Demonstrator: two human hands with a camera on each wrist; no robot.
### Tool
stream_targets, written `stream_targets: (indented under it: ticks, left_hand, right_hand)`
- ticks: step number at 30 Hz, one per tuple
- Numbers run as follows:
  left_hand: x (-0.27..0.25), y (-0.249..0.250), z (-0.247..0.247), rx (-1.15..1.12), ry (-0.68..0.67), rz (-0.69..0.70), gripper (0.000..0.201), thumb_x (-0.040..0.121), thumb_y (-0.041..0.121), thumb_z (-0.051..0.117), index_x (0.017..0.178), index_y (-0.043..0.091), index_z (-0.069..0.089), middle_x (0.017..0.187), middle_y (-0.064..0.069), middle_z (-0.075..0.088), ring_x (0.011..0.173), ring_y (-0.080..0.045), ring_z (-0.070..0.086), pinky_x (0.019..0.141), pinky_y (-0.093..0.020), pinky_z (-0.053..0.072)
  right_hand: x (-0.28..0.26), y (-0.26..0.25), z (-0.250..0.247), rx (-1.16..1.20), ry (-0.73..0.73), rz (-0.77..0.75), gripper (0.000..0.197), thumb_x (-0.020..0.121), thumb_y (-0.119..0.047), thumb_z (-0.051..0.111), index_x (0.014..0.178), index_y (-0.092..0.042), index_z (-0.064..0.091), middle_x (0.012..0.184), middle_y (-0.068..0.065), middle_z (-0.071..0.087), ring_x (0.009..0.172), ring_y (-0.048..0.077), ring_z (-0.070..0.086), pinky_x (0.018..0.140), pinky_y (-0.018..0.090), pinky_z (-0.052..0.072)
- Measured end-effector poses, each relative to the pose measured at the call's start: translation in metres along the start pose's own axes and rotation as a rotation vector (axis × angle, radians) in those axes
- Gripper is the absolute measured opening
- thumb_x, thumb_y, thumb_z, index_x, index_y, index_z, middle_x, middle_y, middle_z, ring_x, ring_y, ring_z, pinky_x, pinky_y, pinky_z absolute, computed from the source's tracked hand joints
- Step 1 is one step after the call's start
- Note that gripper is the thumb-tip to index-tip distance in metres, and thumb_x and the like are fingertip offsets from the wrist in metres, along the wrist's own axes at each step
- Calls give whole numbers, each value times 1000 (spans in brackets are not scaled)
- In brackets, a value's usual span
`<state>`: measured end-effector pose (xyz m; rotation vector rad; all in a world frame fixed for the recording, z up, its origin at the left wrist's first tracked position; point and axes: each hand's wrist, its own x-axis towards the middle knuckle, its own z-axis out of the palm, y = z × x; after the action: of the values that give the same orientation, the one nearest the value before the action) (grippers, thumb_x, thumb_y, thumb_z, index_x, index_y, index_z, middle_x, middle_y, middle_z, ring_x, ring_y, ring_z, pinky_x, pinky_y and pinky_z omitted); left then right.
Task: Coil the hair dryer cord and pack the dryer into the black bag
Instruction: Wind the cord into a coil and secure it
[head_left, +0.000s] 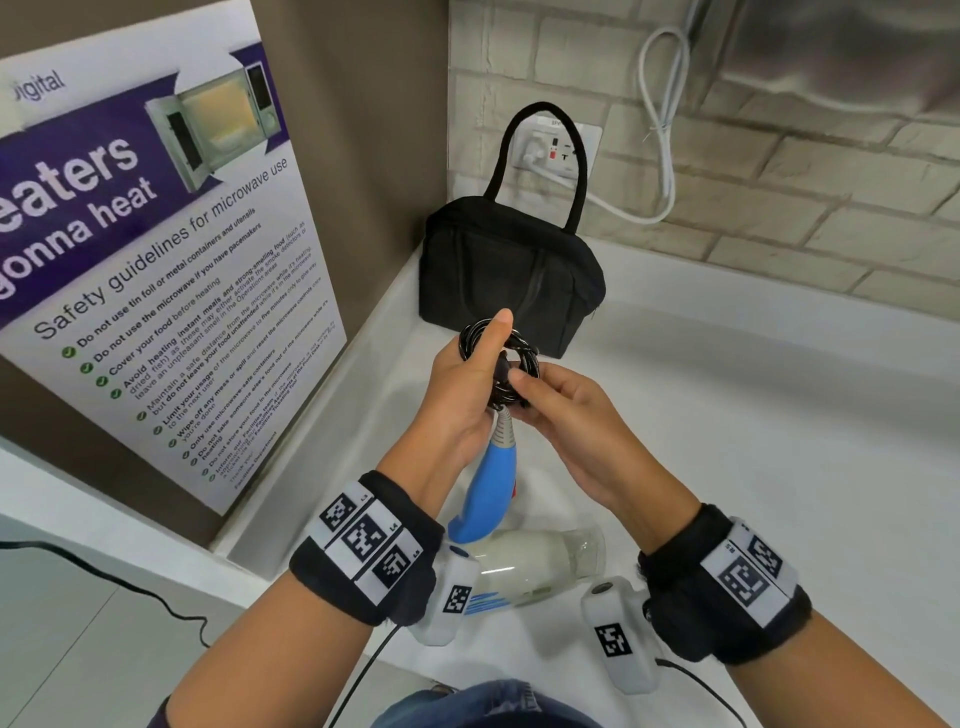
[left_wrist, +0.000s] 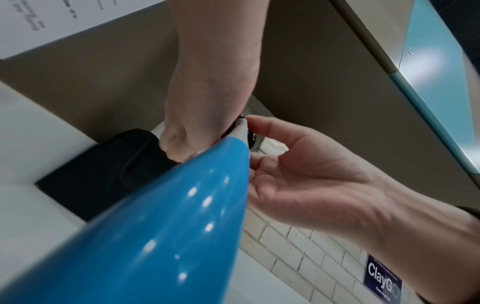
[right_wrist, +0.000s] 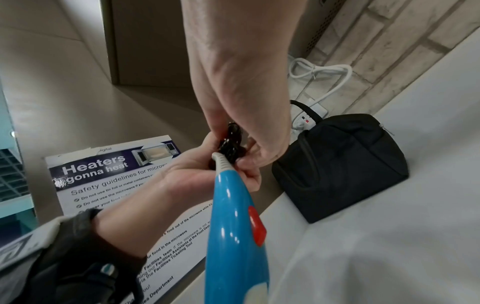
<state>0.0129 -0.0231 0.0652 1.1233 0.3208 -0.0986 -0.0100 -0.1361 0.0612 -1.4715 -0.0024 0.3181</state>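
The black cord (head_left: 519, 358) is wound into a small coil above the white counter. My left hand (head_left: 483, 358) grips the coil, thumb up. My right hand (head_left: 519, 383) pinches the coil's right side; in the right wrist view the right hand's fingers (right_wrist: 249, 148) close on the cord (right_wrist: 231, 142). The hair dryer's blue handle (head_left: 488, 483) slopes down from the coil to its white body (head_left: 540, 566) between my wrists. A red switch (right_wrist: 257, 226) shows on the handle (right_wrist: 233, 236). The black bag (head_left: 509, 275) stands zipped just behind my hands, in the corner.
A microwave safety poster (head_left: 156, 260) leans on the left wall. Behind the bag sits a wall socket (head_left: 561, 148) with a white cable (head_left: 660, 130) looped on the brick wall. The white counter (head_left: 753, 415) stretches to the right.
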Motion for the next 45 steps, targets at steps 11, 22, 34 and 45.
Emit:
stream_targets:
  ticks: [11,22,34,45]
  left_hand:
    - [12,0,-25,275,-102,189,31,79,27,73,104,15,59,102,-10,70,97,-21,67,90,-34,52]
    - [18,-7,-28,212,-134,143,25,92,23,55,108,8,67,94,-4,73,90,-15,69,81,-25,54]
    - [15,-2,-19,149,-105,121,14,85,24,65,88,20,52,90,-13,73,80,-21,69,73,-29,55]
    - [16,3,-21,115,-209,-9,16,98,16,44,109,15,55,99,-5,67,86,-13,66,78,-24,56]
  right_hand:
    - [9,-2,-8,-198,249,-92,15,92,-20,57,99,-19,70,92,2,72,86,14,65,69,19,51]
    - [10,-2,-13,-271,169,-76,24,92,-26,57,111,-16,68,101,4,71,91,15,63,77,23,52]
    - [10,-3,-21,-130,77,-65,22,87,-17,64,108,-11,67,104,10,71,95,18,68,74,26,55]
    - [12,-11,-19,-235,87,-93,35,86,-18,65,120,-17,56,97,7,73,87,16,70,74,24,53]
